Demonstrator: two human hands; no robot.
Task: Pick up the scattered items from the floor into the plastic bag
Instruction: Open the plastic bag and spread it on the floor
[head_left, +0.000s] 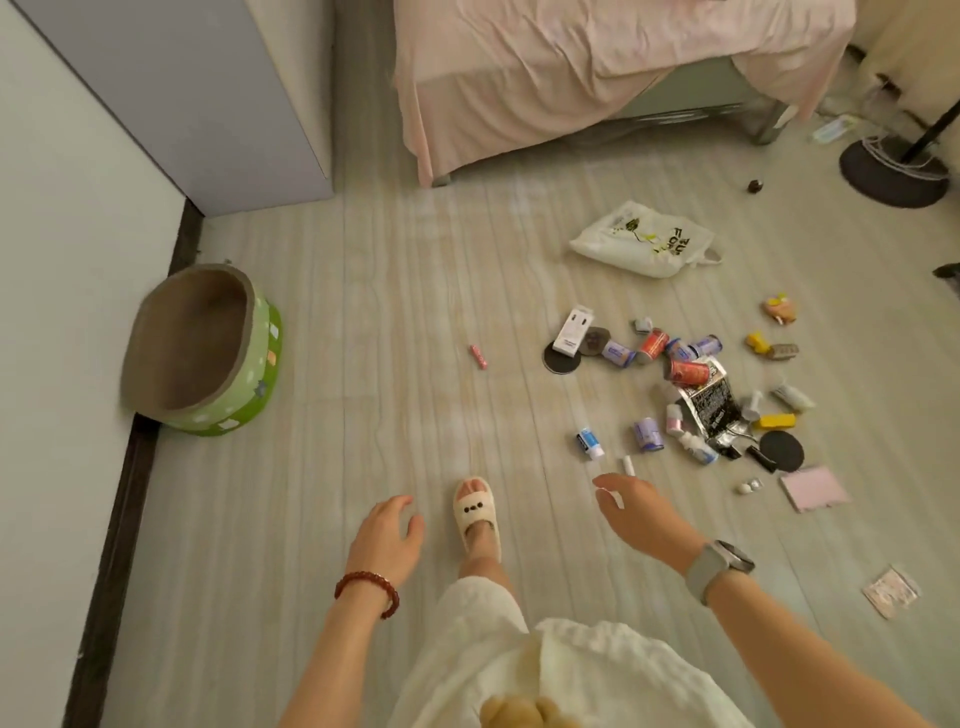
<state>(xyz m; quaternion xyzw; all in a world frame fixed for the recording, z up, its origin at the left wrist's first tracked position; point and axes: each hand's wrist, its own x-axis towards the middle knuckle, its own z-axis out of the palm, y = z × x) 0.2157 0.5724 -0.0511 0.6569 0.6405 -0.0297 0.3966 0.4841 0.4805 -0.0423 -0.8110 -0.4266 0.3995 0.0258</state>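
**Nothing bagged yet, both hands empty over the floor**

Both hands free: left hand (387, 538) loosely spread, fingers relaxed, holding nothing; right hand (636, 512) reaching forward, fingers apart, also empty. Plastic bag (641, 241) lies flat and collapsed near the bed (571, 78), beyond the main pile. Scattered items cluster right of centre: cans (688, 371), small bottles (589, 442), a white box (573, 331), a foil pouch (711, 405). A red tube (478, 356) sits well apart to the left.

Risks: cans lie on their sides, likely to roll if nudged. Bag mouth is shut flat, so one-handed drops could miss. Outliers like the packet (891, 592) at right are easy to skip. Slippered foot (477, 514) near the small stuff could kick it.
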